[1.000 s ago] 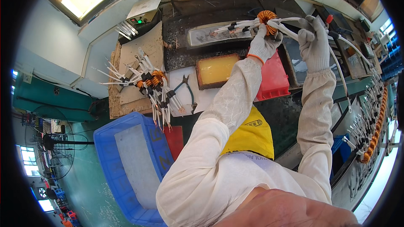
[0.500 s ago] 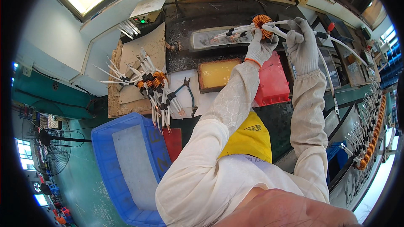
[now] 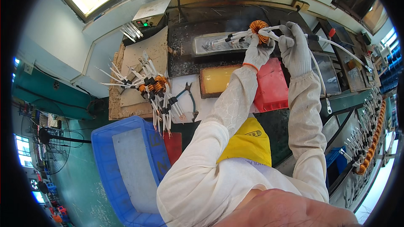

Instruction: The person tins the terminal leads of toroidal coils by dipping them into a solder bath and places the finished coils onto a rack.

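Observation:
My gloved left hand (image 3: 259, 53) grips a copper-wound toroidal coil (image 3: 258, 31) from below. White-sleeved leads run from the coil to the left, and their bare ends reach down into a long metal solder trough (image 3: 201, 45). Faint smoke hangs over the trough. To the right of the coil, my gloved right hand (image 3: 293, 46) has its fingers closed round the coil's other white leads (image 3: 275, 28). Two longer white leads with metal lugs trail from that hand, one rightward and one downward.
A yellow block in a tray (image 3: 216, 80) and a red plastic box (image 3: 271, 86) lie before the trough. Several coils with leads (image 3: 155, 85) are heaped at left, beside pliers (image 3: 190, 96). A blue bin (image 3: 103, 143) stands below; a power unit (image 3: 149, 14) sits behind. More coils (image 3: 370, 155) line the right.
Both hands and the coil have shifted slightly left and down in the picture. The coil's left leads now dip into the trough, with smoke above it.

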`<state>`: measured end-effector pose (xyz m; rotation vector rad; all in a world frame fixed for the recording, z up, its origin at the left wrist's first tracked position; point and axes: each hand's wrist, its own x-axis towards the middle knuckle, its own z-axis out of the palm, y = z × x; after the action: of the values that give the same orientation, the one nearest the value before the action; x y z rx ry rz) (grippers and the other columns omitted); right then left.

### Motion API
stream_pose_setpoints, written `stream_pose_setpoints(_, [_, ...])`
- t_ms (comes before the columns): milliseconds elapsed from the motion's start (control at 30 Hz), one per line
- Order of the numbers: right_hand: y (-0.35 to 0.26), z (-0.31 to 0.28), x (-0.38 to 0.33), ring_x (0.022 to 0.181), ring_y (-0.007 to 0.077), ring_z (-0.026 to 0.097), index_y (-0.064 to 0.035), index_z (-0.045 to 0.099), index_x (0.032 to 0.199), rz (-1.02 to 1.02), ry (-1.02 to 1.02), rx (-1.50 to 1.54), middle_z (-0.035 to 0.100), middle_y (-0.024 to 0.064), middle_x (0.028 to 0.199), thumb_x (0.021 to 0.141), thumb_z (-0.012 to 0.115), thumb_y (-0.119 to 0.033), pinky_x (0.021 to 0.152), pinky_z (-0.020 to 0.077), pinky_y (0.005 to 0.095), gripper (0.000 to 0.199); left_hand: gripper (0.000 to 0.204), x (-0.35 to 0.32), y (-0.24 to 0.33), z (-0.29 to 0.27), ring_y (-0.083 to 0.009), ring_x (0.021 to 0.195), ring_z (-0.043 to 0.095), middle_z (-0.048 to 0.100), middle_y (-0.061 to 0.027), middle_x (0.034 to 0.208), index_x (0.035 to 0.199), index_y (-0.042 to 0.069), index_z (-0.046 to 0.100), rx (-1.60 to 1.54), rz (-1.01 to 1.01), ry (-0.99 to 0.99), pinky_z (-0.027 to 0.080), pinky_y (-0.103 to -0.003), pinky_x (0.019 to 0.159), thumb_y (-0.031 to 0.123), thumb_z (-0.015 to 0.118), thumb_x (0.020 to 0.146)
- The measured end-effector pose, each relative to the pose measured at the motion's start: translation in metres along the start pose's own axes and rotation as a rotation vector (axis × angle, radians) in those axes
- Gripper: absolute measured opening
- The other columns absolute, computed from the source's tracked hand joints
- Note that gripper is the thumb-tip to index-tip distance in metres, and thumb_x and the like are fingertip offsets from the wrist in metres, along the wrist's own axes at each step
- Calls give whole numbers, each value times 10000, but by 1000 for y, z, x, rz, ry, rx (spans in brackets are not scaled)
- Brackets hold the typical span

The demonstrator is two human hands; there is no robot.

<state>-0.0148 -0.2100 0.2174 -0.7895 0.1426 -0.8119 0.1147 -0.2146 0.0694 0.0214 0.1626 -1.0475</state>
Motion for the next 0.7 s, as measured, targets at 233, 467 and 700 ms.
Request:
stream_pose_setpoints(233, [4,-1,5,697,161,682,-21,561,1115,12,-21,-5,688,141,987,1017,534,-177,680,639,269,186,349,-1,1,3,-292,983,606,607,-109,1141,1238,94,551,-66,-16,-10,536,-544,891,290,639,963])
stream_pose_setpoints(467, [8,11,0,686,127,637,-34,563,1136,6,13,-84,683,139,1012,1025,525,-188,656,620,248,194,355,4,1,-1,-305,1040,609,604,-110,1179,1265,104,541,-173,-49,-38,528,-558,918,293,619,976])
stream_pose_setpoints(700, [6,11,-2,839,212,705,-26,531,1172,34,-49,-120,670,148,1035,1034,500,-201,694,635,282,225,348,15,3,-11,-294,1068,606,605,-91,1196,1271,120,543,-187,-31,-124,509,-576,939,288,620,977])
